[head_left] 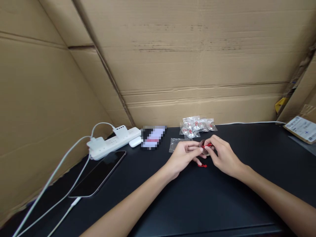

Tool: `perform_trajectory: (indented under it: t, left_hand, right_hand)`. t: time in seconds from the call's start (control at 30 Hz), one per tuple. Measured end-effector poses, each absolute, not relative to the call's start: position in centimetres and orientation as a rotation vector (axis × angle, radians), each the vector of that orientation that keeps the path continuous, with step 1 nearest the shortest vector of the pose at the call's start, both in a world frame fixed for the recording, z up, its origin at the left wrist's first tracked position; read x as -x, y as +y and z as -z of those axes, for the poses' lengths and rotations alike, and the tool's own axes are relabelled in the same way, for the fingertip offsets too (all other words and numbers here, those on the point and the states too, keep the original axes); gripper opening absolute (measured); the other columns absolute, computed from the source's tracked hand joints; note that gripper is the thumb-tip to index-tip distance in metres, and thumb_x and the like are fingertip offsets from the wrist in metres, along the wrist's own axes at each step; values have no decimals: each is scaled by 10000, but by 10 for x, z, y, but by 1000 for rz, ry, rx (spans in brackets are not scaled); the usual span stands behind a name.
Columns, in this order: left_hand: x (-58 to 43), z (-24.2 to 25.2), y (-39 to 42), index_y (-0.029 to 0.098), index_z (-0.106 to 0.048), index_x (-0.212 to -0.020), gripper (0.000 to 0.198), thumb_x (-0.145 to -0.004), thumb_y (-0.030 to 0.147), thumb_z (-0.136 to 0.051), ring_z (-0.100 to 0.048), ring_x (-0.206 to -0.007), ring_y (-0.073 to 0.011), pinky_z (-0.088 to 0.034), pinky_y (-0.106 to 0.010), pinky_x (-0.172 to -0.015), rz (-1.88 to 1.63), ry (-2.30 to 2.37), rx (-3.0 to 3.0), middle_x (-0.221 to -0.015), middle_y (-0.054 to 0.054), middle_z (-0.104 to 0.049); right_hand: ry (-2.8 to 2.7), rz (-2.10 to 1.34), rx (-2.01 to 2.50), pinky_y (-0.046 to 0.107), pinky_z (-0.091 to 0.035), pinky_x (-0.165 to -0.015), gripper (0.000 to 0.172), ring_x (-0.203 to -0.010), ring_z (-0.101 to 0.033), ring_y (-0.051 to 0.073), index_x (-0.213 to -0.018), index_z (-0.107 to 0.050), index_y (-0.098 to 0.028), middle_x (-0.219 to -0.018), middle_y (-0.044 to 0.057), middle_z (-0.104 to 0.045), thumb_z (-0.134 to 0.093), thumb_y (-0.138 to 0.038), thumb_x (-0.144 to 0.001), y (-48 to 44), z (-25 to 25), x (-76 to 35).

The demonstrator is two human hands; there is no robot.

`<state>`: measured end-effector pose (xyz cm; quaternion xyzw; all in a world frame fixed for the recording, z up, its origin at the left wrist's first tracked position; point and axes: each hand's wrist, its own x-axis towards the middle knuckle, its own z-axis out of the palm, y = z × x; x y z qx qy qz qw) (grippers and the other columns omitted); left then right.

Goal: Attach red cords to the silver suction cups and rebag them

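Note:
Between both hands is a small round metal piece [204,151], dish-like with a shiny rim, with a red cord [208,145] at its middle. My left hand [184,154] grips the metal piece by its left edge, thumb in front and other fingers behind and below. My right hand [221,152] pinches the red cord with thumb and forefinger. Below the left fingertips, a second red cord [202,166] with a knotted end shows; I cannot tell whether it is joined to the metal piece. A flat clear plastic bag [174,144] lies just behind my left hand.
Behind the hands is a pile of clear bags [196,125] with round metal pieces and red cords. Leftward are a blurred-out flat item [153,137], a white earbud case [135,142], a power strip [108,147] with cables and a phone [98,176]. A labelled parcel [301,128] lies far right.

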<state>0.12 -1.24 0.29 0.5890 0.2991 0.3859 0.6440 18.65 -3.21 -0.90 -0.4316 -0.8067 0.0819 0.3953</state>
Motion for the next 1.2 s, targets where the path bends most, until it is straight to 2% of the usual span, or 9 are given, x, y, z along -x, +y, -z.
perform_trajectory:
  t: [0.23, 0.4, 0.53, 0.73, 0.87, 0.97, 1.07, 1.2]
  left_hand:
    - [-4, -5, -18, 75, -729, -1001, 265, -846, 277, -656, -690, -704, -194, -585, -334, -651, -876, 676, -1405, -861, -131, -735]
    - [-7, 0, -18, 79, -725, -966, 270, -826, 305, -682, -684, -739, -208, -582, -326, -639, -926, 676, -1411, -810, -110, -718]
    - [-6, 2, -15, 85, -711, -871, 198, -780, 259, -730, -649, -649, -158, -555, -284, -626, -983, 710, -1321, -698, -61, -681]
    - [-1, 6, -8, 108, -651, -789, 165, -731, 208, -769, -613, -628, -131, -507, -255, -627, -987, 713, -1250, -682, -36, -651]
    - [0, 5, -8, 121, -616, -761, 213, -754, 278, -759, -574, -607, -106, -477, -249, -644, -957, 708, -1307, -716, -21, -623]
    - [-2, 1, -11, 132, -593, -763, 284, -752, 361, -762, -554, -611, -101, -461, -248, -643, -935, 679, -1359, -748, -10, -600]
    - [-2, -2, -12, 142, -570, -759, 340, -752, 430, -752, -528, -597, -101, -442, -244, -596, -909, 695, -1421, -743, 1, -568]
    - [0, -2, -9, 158, -537, -760, 336, -805, 454, -688, -498, -543, -96, -426, -240, -548, -945, 751, -1459, -658, 18, -536]
  right_hand:
    - [-2094, -34, 1118, 348, -490, -753, 150, -830, -575, 210, -921, -559, -183, -894, 73, -579, -440, -95, -948, -33, 11, -185]
    - [-2109, 77, 1073, 354, -494, -727, 172, -786, -578, 211, -899, -588, -162, -851, 81, -596, -441, -95, -957, -35, 14, -183]
    - [-2096, 39, 968, 334, -499, -711, 192, -763, -587, 194, -868, -626, -159, -839, 75, -615, -468, -102, -959, -36, 14, -180]
    - [-2002, -93, 859, 308, -531, -737, 153, -810, -642, 182, -980, -684, -170, -899, 69, -678, -554, -115, -920, -37, 11, -178]
    - [-1996, -185, 870, 333, -537, -831, 170, -943, -651, 206, -1028, -686, -189, -1040, 88, -656, -677, -207, -859, -38, 5, -179]
    - [-1982, -223, 904, 364, -520, -904, 180, -1046, -634, 232, -967, -665, -205, -1129, 89, -643, -738, -263, -812, -39, 1, -179]
    - [-1935, -294, 933, 358, -547, -850, 203, -953, -667, 219, -951, -603, -219, -1022, 57, -685, -730, -238, -794, -41, 1, -177]
    - [-1824, -384, 966, 354, -573, -841, 391, -887, -693, 208, -1085, -525, -220, -997, 50, -696, -711, -179, -744, -42, 4, -173]
